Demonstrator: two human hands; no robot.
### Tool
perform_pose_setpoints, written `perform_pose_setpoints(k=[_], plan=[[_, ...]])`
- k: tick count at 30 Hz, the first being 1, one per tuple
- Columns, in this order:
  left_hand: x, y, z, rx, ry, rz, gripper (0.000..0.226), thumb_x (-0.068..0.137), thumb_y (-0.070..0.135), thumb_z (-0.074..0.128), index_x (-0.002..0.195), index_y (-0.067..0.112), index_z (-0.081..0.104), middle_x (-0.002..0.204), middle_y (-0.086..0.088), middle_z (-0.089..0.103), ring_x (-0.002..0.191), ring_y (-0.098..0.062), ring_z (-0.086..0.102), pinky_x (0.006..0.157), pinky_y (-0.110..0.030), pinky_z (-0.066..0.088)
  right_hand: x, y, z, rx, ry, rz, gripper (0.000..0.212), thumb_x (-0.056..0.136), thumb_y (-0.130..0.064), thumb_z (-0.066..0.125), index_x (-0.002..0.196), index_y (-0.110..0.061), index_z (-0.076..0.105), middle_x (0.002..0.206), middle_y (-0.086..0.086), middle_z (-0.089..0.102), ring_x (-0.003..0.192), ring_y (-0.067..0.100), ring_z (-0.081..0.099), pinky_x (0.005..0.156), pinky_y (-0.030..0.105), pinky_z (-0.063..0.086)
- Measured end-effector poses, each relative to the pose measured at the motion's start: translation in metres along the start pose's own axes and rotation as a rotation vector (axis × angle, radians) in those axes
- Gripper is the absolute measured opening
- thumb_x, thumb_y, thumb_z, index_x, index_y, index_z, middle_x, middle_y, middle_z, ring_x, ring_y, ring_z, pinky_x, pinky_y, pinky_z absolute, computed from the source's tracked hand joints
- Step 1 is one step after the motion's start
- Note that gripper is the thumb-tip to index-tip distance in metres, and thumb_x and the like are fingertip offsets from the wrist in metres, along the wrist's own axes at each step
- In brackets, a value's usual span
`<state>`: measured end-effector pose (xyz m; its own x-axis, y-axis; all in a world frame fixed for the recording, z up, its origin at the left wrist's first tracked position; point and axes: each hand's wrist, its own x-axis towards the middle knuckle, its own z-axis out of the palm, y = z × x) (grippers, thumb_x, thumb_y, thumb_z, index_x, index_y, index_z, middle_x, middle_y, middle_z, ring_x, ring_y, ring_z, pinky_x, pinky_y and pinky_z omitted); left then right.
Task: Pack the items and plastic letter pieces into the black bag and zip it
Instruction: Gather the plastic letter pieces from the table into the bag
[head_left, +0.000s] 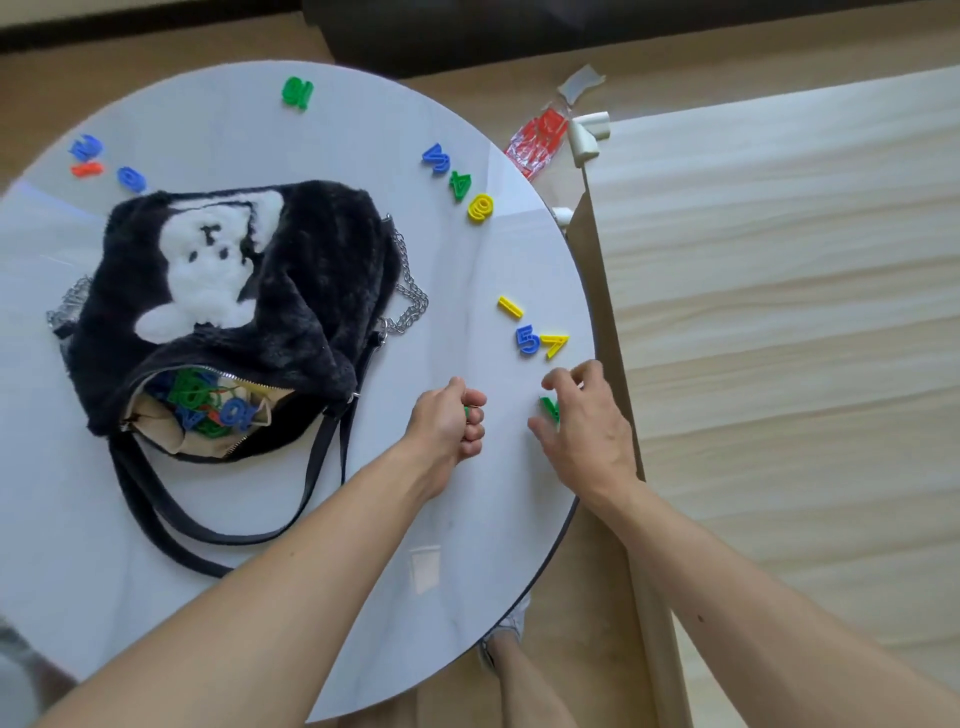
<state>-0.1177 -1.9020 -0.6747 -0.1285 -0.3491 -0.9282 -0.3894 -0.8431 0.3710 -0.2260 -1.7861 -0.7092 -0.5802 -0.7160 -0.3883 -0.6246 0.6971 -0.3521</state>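
A furry black bag with a white bear patch lies on the round white table. Its zip mouth gapes toward me, and several coloured plastic pieces show inside. My left hand is curled into a fist right of the bag, with a bit of green plastic showing between its fingers. At the table's right edge, the fingers of my right hand curl over a green piece lying there. Loose pieces remain: yellow bar, blue 5, yellow 7.
More pieces lie scattered: blue, green and yellow ones at the far right, a green one at the back, blue and red ones far left. A wooden panel abuts the table's right side. Red plastic wrap lies on the floor.
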Motion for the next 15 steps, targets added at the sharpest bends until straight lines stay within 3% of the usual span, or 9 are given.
perform_pose_setpoints(k=[5,8,11,13,15], plan=[[-0.004,-0.003,-0.014,-0.091,-0.038,-0.058,0.038,0.106,0.029,0.033,0.085,0.006,0.055,0.067,-0.008,0.052,0.055,-0.019,0.047,0.053,-0.026,0.040,-0.003,-0.002,0.011,-0.006,-0.071,-0.024,0.012,0.089,-0.009,0.062,0.100,-0.012,0.061,0.103,0.001,0.047,0.079,0.024,0.052,0.063,0.034,0.044],[-0.009,-0.003,-0.021,-0.095,-0.058,-0.082,0.041,0.106,0.034,0.032,0.092,0.004,0.057,0.076,-0.011,0.057,0.062,-0.022,0.056,0.061,-0.029,0.048,-0.003,-0.021,0.000,0.225,-0.057,0.015,0.011,0.087,-0.011,0.068,0.095,-0.016,0.063,0.100,-0.003,0.050,0.077,0.018,0.057,0.068,0.029,0.046],[-0.015,0.005,-0.026,-0.165,-0.169,-0.147,0.055,0.105,0.048,0.028,0.104,0.003,0.060,0.088,-0.015,0.064,0.071,-0.025,0.063,0.069,-0.034,0.055,-0.005,-0.059,-0.021,0.476,-0.025,-0.121,0.019,0.081,-0.008,0.073,0.089,-0.020,0.060,0.090,-0.006,0.055,0.075,0.008,0.056,0.066,0.016,0.044],[-0.017,0.013,-0.025,-0.208,-0.250,-0.142,0.059,0.104,0.050,0.028,0.108,0.003,0.063,0.094,-0.014,0.068,0.075,-0.024,0.067,0.069,-0.034,0.055,-0.011,-0.084,-0.032,0.490,-0.061,-0.213,0.020,0.079,-0.008,0.072,0.088,-0.020,0.058,0.085,-0.006,0.056,0.075,0.011,0.055,0.066,0.023,0.048],[-0.016,0.020,-0.022,-0.239,-0.195,-0.103,0.051,0.105,0.043,0.035,0.094,0.004,0.066,0.080,-0.008,0.071,0.070,-0.021,0.066,0.065,-0.031,0.055,-0.013,-0.098,-0.036,0.390,-0.098,-0.293,0.016,0.079,-0.011,0.069,0.088,-0.017,0.058,0.083,-0.007,0.057,0.078,0.016,0.053,0.073,0.037,0.049]])
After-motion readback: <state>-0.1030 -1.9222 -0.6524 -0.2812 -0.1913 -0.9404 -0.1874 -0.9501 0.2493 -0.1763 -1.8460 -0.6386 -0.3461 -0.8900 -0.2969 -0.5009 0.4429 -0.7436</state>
